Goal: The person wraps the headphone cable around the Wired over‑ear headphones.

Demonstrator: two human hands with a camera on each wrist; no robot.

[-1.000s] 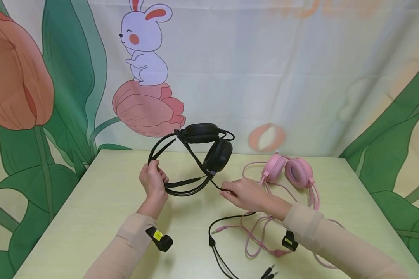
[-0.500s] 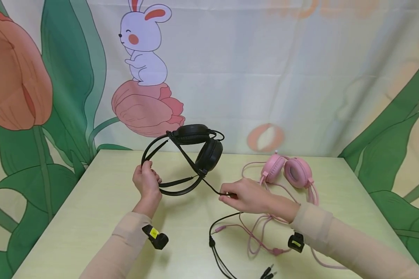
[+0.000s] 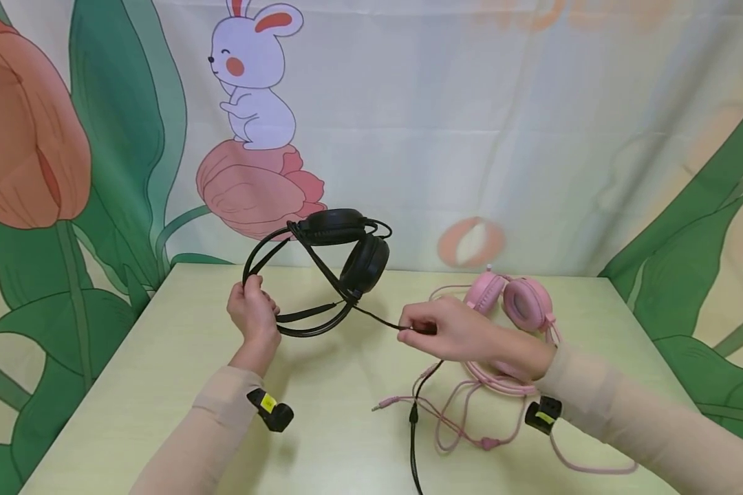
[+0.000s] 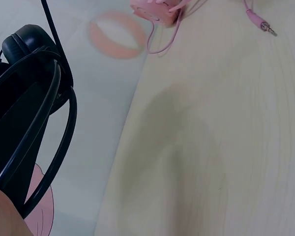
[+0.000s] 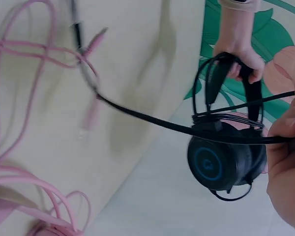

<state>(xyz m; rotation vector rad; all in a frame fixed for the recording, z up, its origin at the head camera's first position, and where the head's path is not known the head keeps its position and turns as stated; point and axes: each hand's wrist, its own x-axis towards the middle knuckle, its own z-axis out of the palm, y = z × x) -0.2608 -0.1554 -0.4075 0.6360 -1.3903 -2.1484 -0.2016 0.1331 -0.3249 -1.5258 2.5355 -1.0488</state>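
Held above the table, the black headphones have their ear cups toward the back and right. My left hand grips them by the headband. Their black cable wraps around the frame near the cups and runs taut to my right hand, which pinches it with curled fingers. Below that hand the cable hangs to a splitter and leaves the bottom of the head view, so its plugs are hidden. A round logo shows on one cup in the right wrist view.
Pink headphones lie on the right of the pale table, partly behind my right arm. Their pink cable spreads in loops, with a plug pointing left. A printed curtain hangs behind the table.
My left hand has shifted left with the black headphones. My right hand has moved right and slightly up, drawing the black cable; its splitter has moved right and the plugs have left the head view.
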